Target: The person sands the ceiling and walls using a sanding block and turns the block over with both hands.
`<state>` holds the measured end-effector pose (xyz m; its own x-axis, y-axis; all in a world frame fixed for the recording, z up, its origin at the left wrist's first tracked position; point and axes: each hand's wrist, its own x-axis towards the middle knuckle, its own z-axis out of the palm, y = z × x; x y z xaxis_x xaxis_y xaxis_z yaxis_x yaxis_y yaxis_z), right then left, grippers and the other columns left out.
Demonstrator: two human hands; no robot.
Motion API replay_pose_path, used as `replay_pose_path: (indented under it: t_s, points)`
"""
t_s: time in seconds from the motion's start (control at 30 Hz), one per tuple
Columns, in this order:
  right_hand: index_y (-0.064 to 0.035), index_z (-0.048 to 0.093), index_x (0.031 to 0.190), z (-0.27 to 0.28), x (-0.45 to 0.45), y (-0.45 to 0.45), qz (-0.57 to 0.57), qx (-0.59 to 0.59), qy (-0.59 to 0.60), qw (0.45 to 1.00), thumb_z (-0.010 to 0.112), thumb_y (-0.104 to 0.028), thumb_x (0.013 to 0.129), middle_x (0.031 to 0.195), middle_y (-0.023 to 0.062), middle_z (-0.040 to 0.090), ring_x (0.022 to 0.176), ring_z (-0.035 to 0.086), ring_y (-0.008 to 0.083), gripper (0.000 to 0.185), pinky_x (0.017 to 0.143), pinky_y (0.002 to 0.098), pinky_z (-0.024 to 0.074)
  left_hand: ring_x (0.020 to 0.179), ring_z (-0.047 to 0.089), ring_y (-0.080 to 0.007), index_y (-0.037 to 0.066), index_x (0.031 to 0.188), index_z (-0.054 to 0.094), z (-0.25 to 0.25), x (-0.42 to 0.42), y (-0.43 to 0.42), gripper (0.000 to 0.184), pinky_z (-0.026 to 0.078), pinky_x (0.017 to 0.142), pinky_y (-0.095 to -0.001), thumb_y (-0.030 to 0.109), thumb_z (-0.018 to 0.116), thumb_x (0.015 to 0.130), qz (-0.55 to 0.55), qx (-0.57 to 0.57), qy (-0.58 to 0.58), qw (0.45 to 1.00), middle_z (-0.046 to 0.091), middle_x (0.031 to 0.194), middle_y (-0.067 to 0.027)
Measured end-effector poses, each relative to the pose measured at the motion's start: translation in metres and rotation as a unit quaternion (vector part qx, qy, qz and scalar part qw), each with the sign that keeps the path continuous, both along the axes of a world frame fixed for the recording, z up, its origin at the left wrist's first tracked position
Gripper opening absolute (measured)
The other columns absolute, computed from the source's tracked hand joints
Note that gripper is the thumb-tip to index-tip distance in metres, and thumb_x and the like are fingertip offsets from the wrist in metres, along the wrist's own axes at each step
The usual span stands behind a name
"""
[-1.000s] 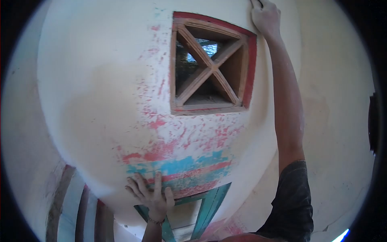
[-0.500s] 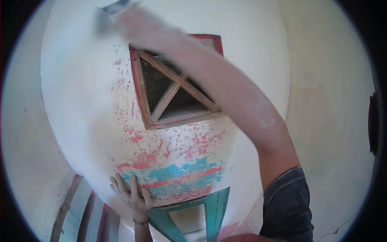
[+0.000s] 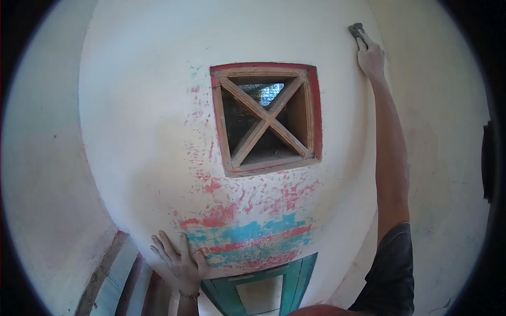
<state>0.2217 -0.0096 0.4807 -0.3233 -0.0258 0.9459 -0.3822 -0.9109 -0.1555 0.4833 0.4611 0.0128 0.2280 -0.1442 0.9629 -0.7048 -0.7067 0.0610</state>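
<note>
The right hand grasps a dark pad near the wall's far right corner; the left hand's fingers spread, released, near left.

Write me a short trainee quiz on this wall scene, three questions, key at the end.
1. True or false: the left hand grips the crossed wooden bars.
2. What colour is the frame below the opening with the crossed bars? A) yellow B) green C) black
3. Fill in: the small dark block is held in the ____ hand.

Key: 1. False; it lies with fingers spread against the wall. 2. B. 3. Right.
</note>
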Motion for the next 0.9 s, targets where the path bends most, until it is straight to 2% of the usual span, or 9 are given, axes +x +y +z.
replay_pose_path:
  t_s: [0.17,0.27,0.43,0.57,0.63,0.77,0.83,0.87,0.9]
  points:
    - [-0.0126,0.071,0.127,0.060,0.097,0.107,0.028,-0.315,0.064,0.947,0.058,-0.020,0.099,0.127,0.0158,0.070,0.113,0.068,0.0355,0.032,0.101,0.0431,0.0525,0.150,0.020,-0.0594,0.003,0.146,0.052,-0.002,0.003,0.002,0.061,0.016,0.119,-0.0722,0.033,0.052,0.093,0.003,0.003,-0.014,1.000,0.025,0.162,-0.0359]
    - [-0.0013,0.072,0.116,0.069,0.150,0.228,0.117,-0.363,0.177,0.908,0.047,-0.003,0.100,0.119,0.0219,0.070,0.112,0.066,0.0353,0.030,0.100,0.0475,0.0516,0.150,0.020,-0.0590,0.008,0.146,0.053,-0.004,0.005,0.003,0.060,0.016,0.118,-0.0728,0.036,0.053,0.093,-0.003,0.000,-0.002,1.000,0.026,0.162,-0.0357]
    - [0.0021,0.071,0.102,0.104,0.179,0.230,0.038,-0.455,0.218,0.863,0.055,-0.009,0.091,0.107,0.0242,0.070,0.098,0.069,0.0381,0.022,0.092,0.0464,0.0546,0.148,0.023,-0.0592,0.015,0.147,0.052,-0.012,0.019,0.023,0.059,0.016,0.117,-0.0739,0.040,0.053,0.094,0.013,0.042,-0.018,0.999,0.028,0.161,-0.0357]
    - [-0.0013,0.074,0.118,0.098,0.058,0.131,0.175,-0.131,0.112,0.969,0.051,-0.011,0.103,0.115,0.0228,0.074,0.106,0.072,0.0309,0.029,0.098,0.0407,0.0543,0.148,0.023,-0.0595,0.013,0.153,0.044,-0.026,0.044,0.041,0.062,0.016,0.117,-0.0732,0.043,0.043,0.098,0.021,0.045,-0.074,0.996,0.027,0.161,-0.0372]
    - [-0.0054,0.075,0.118,0.126,0.044,0.041,0.110,-0.152,-0.011,0.982,0.054,-0.012,0.101,0.115,0.0216,0.074,0.108,0.072,0.0300,0.028,0.096,0.0425,0.0559,0.148,0.023,-0.0589,0.015,0.155,0.042,-0.026,0.040,0.038,0.063,0.016,0.117,-0.0732,0.045,0.042,0.099,0.029,0.044,-0.076,0.996,0.027,0.161,-0.0370]
    - [-0.0065,0.077,0.115,0.146,0.087,0.109,0.107,-0.045,0.032,0.993,0.055,-0.008,0.096,0.114,0.0204,0.075,0.108,0.071,0.0322,0.029,0.095,0.0410,0.0561,0.149,0.023,-0.0586,0.015,0.156,0.040,-0.026,0.040,0.038,0.064,0.015,0.118,-0.0731,0.046,0.040,0.100,0.035,0.048,-0.078,0.995,0.026,0.161,-0.0369]
    - [-0.0023,0.075,0.116,0.144,0.130,0.166,0.163,-0.251,0.099,0.949,0.054,-0.009,0.097,0.115,0.0246,0.073,0.106,0.071,0.0324,0.029,0.096,0.0430,0.0557,0.149,0.023,-0.0586,0.015,0.157,0.039,-0.026,0.039,0.038,0.064,0.015,0.117,-0.0731,0.045,0.039,0.100,0.038,0.049,-0.071,0.996,0.026,0.161,-0.0368]
    - [0.0024,0.068,0.125,0.134,0.148,0.212,0.228,-0.127,0.131,0.956,0.051,-0.010,0.101,0.124,0.0273,0.068,0.111,0.069,0.0360,0.032,0.100,0.0453,0.0544,0.148,0.023,-0.0587,0.015,0.157,0.039,-0.026,0.040,0.038,0.064,0.016,0.117,-0.0731,0.045,0.039,0.100,0.035,0.049,-0.071,0.996,0.026,0.161,-0.0369]
    - [0.0056,0.062,0.132,0.140,0.168,0.232,0.096,-0.173,0.164,0.966,0.048,-0.011,0.105,0.131,0.0285,0.064,0.115,0.066,0.0405,0.035,0.102,0.0469,0.0536,0.148,0.023,-0.0588,0.015,0.157,0.039,-0.026,0.041,0.039,0.064,0.016,0.117,-0.0731,0.045,0.039,0.100,0.032,0.047,-0.072,0.996,0.027,0.161,-0.0369]
